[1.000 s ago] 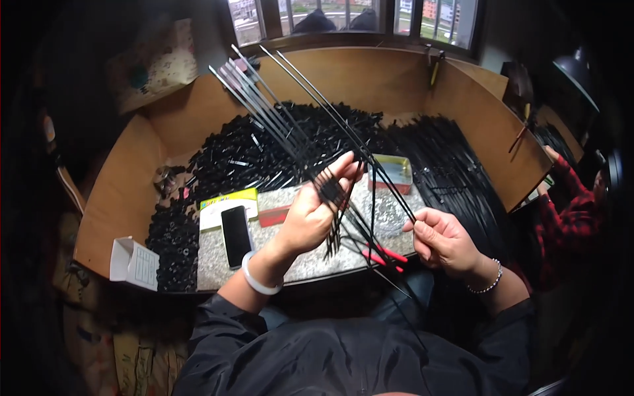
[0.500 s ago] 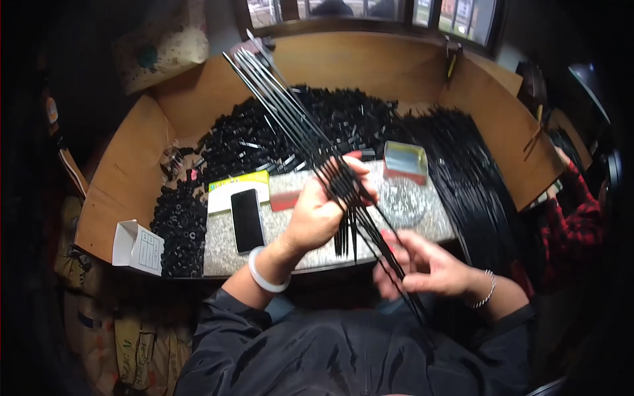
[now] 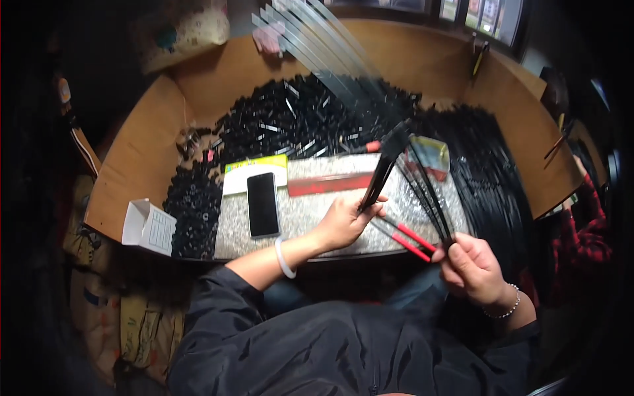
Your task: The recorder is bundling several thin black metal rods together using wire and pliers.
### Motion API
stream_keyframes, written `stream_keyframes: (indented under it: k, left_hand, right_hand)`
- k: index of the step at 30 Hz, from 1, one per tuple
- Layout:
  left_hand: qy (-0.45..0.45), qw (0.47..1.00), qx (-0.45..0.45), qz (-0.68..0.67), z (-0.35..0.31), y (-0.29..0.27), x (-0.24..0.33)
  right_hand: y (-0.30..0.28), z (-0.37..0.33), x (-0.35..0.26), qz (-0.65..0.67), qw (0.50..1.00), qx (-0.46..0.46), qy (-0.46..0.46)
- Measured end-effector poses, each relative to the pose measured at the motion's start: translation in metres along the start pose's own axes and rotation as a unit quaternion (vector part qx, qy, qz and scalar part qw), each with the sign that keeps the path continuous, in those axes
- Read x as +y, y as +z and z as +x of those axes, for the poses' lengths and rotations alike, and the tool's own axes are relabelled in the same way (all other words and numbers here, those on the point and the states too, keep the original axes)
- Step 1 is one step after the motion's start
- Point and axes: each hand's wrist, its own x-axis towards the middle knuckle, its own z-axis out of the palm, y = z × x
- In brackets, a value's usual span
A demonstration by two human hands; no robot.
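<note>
My left hand [image 3: 347, 221] is closed on the lower end of a bundle of thin black rods [image 3: 380, 175]. The bundle tilts up and away over the bench, and its upper part fans out, pale grey and smeared by motion. My right hand [image 3: 470, 267] pinches the near ends of several more black rods [image 3: 429, 195], which run up to meet the bundle near its middle. Between the hands, at the front edge of a speckled stone slab [image 3: 314, 247], lies a tool with two red handles [image 3: 413, 241]; its head is partly hidden by my left fingers.
The slab carries a black phone [image 3: 263, 204], a yellow-white card or box [image 3: 234, 175], a long red strip [image 3: 330, 183] and an open tin [image 3: 432, 155]. Small black parts [image 3: 264, 119] heap behind; long black rods [image 3: 492, 158] lie right. A wooden wall [image 3: 132, 158] surrounds everything. At right, another person's plaid sleeve [image 3: 588, 228] shows.
The bundle has swung right and stands steeper. My right hand, loosely open beside the rods' lower ends before, now pinches several of them farther right. The red-handled tool has come into view.
</note>
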Motion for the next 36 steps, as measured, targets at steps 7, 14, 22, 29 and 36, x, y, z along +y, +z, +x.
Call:
stream_keyframes:
  k: [7, 14, 22, 29, 36]
  left_hand:
    - [0.147, 0.945, -0.006, 0.293, 0.068, -0.057, -0.074]
    - [0.027, 0.734, -0.081, 0.674, 0.050, -0.101, -0.074]
    - [0.135, 0.937, -0.186, 0.263, -0.020, -0.031, -0.024]
    - [0.147, 0.919, -0.228, 0.287, -0.043, -0.011, -0.040]
    - [0.141, 0.852, -0.281, 0.418, -0.050, 0.009, -0.040]
  right_hand:
    - [0.017, 0.014, 0.109, -0.173, 0.976, 0.066, -0.112]
    - [0.034, 0.073, 0.238, -0.216, 0.950, 0.137, -0.178]
    - [0.027, 0.089, 0.258, -0.261, 0.939, 0.134, -0.182]
    - [-0.002, 0.055, 0.192, -0.482, 0.734, 0.272, -0.395]
    - [-0.057, 0.038, 0.189, -0.554, 0.701, 0.361, -0.267]
